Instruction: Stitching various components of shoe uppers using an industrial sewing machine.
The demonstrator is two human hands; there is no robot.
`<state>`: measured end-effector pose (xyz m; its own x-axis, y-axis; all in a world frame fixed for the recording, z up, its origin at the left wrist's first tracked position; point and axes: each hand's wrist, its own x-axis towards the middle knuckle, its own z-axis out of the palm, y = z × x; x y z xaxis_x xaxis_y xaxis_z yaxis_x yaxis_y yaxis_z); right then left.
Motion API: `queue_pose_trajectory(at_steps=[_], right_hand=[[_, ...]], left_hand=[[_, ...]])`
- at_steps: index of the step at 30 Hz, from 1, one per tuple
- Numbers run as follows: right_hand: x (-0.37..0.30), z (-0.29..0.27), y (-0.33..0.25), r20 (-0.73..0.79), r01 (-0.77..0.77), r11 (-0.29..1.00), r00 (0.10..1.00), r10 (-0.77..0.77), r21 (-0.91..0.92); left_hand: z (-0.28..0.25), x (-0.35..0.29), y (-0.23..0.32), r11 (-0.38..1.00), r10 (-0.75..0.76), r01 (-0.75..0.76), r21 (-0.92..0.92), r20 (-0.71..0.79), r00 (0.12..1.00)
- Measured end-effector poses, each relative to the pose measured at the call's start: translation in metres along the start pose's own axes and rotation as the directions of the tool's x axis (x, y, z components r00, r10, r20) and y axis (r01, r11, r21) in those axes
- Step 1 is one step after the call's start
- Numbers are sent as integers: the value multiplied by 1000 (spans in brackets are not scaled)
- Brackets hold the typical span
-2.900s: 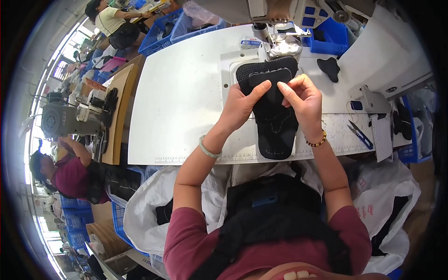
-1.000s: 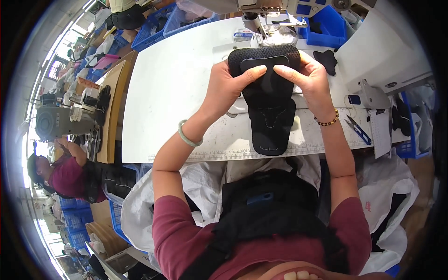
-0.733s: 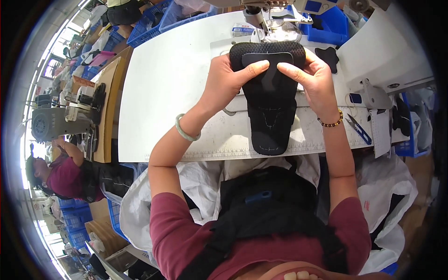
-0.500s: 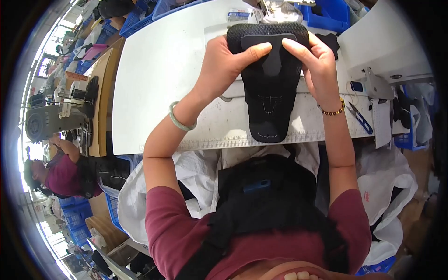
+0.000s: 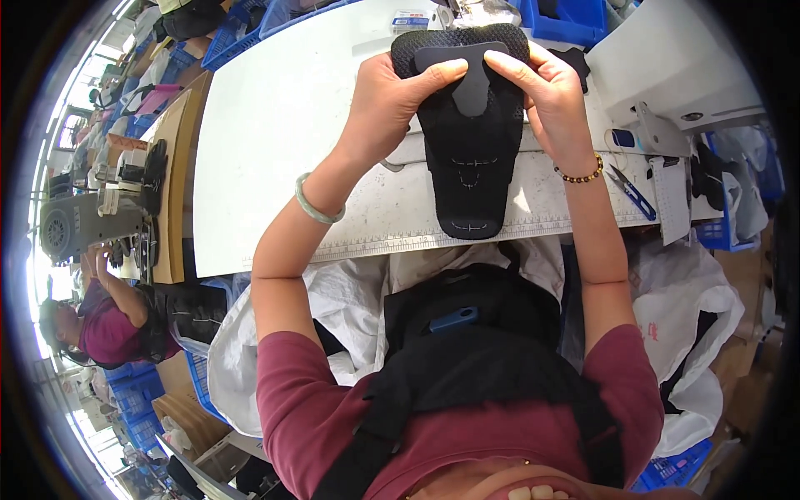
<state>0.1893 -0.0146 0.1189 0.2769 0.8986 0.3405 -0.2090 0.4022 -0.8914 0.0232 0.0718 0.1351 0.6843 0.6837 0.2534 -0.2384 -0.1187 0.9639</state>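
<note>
A long black padded fabric panel (image 5: pixel 468 185), wide with mesh at its far end and narrower towards me, has white stitch marks on its lower half. On its wide end lies a smooth dark grey tongue-shaped piece (image 5: pixel 472 98). My left hand (image 5: pixel 385 100) grips the panel's left side, its thumb pressed on the smooth piece. Opposite, my right hand (image 5: pixel 557 100) grips the right side, thumb also on that piece and fingers behind the panel. Most of the fingers of both hands are hidden. The panel's near tip is over the ruler strip (image 5: pixel 375 244) along the table edge.
Blue-handled thread snips (image 5: pixel 633 196) lie to the right on the white table (image 5: pixel 275 150), near the white machine body (image 5: pixel 679 62). Blue bins (image 5: pixel 567 23) stand at the far side. White sacks (image 5: pixel 342 304) hang below the near edge. Another person (image 5: pixel 117 321) works at the left.
The view has shifted slightly, so the table and hands sit a little further left and up. The panel is tilted a bit differently, while both hands keep their hold on it.
</note>
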Motion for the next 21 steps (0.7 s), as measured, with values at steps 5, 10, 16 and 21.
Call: queue_pose_trajectory(at_steps=[5,10,16,21], right_hand=[[1,4,-5,-9,4,999,1000,-4,-40],[-2,7,-5,-17,46,993,999,-48,-107],[-4,11,-9,-19,61,982,998,-65,-177],[-3,12,-9,-33,51,986,998,-58,-162]], left_hand=[[-1,0,5,999,-29,29,-26,6,1000],[-4,-1,9,997,-22,21,80,11,1000],[-12,5,27,955,-50,12,298,122,991],[-11,9,33,932,-101,36,360,166,981]])
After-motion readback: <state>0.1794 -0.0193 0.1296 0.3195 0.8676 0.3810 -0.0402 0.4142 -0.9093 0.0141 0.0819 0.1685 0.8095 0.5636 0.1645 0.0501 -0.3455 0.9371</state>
